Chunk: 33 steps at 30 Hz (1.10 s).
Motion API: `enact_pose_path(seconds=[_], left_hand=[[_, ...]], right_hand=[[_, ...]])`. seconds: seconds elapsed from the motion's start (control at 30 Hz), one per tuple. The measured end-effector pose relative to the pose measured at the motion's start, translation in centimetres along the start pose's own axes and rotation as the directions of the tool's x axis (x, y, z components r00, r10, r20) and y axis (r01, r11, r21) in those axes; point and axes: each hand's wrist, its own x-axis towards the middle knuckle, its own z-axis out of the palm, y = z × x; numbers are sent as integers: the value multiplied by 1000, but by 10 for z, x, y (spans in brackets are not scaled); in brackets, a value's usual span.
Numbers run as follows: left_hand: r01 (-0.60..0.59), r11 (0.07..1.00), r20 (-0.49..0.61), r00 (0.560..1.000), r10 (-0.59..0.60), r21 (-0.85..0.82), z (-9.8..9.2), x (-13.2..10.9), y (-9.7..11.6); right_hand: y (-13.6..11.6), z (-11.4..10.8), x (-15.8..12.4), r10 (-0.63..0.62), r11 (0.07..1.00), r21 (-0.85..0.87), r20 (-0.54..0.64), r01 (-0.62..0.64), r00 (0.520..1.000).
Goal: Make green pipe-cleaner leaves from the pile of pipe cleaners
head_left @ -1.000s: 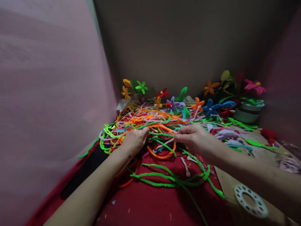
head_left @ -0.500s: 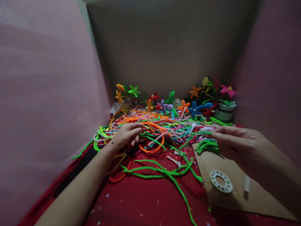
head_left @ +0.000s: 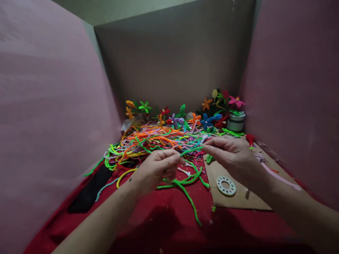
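A green pipe cleaner (head_left: 191, 151) stretches between my two hands above the table. My left hand (head_left: 164, 164) is closed on its left end, thumb against the curled fingers. The thumb and fingers of my right hand (head_left: 224, 150) pinch its other end. Behind and left of my hands spreads a tangled heap of coloured pipe cleaners (head_left: 153, 135). More bright green pipe cleaners (head_left: 188, 197) lie crossed on the red cloth (head_left: 148, 218) just below my hands.
A cardboard sheet (head_left: 219, 199) at the right bears a white ring with holes (head_left: 226, 186). Fuzzy flowers (head_left: 207, 121) and a pale round pot (head_left: 235, 121) stand at the back. A black flat object (head_left: 88, 192) lies left.
My hands have come closer together. My left hand has left the heap's edge and now grips the green pipe cleaner that my right hand holds. The view has shifted.
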Motion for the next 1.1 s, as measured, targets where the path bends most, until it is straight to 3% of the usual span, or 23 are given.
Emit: enact_pose_path(seconds=[0.07, 0.1, 0.2, 0.27, 0.3, 0.37, 0.47, 0.6, 0.7, 0.77, 0.83, 0.87, 0.93, 0.97, 1.03, 1.1], left_hand=[[-28, 946, -36, 999, 41, 322, -6, -9, 4], [-77, 861, -35, 993, 109, 502, -8, -14, 5], [-242, 396, 112, 939, 324, 886, -10, -28, -4], [-321, 111, 260, 891, 371, 941, -11, -34, -14], [-332, 17, 301, 873, 384, 943, -11, -36, -19], [-317, -95, 327, 851, 411, 944, -15, -39, -26], [-249, -186, 307, 837, 453, 951, -23, -40, -31], [-134, -209, 223, 842, 491, 969, -31, -40, -38], [-79, -70, 104, 846, 523, 994, -34, -38, -41], [-50, 22, 30, 841, 540, 998, -36, -37, -41], [-17, 72, -26, 828, 560, 997, -36, -35, -40], [-1, 87, -49, 820, 570, 996, -36, -33, -40], [21, 124, -90, 810, 580, 992, -33, -28, -41], [26, 140, -103, 807, 582, 990, -30, -25, -42], [24, 165, -117, 808, 577, 986, -24, -18, -45], [20, 186, -124, 812, 570, 982, -18, -11, -47]], right_hand=[[6, -11, -11, -233, 915, -321, 79, 246, 969], [10, -15, -17, -326, 826, -429, 165, 365, 931], [22, -19, -34, -411, 611, -531, 422, 588, 808], [27, -18, -41, -380, 560, -532, 516, 635, 768], [29, -17, -42, -362, 548, -536, 539, 642, 760], [32, -16, -42, -345, 528, -568, 536, 632, 770], [35, -13, -37, -353, 503, -621, 488, 602, 798], [43, -11, -29, -379, 528, -657, 384, 537, 842], [48, -11, -21, -397, 702, -538, 248, 467, 884], [50, -9, -14, -330, 892, -321, 20, 319, 944], [51, -5, -5, -63, 991, 101, -262, 92, 963], [52, -1, -1, 134, 931, 366, -317, -10, 939], [50, 9, 5, 432, 648, 748, -207, -143, 878], [48, 16, 7, 483, 532, 821, -95, -206, 870], [40, 31, 8, 473, 466, 831, 56, -303, 879], [31, 45, 9, 372, 350, 858, 242, -377, 896]])
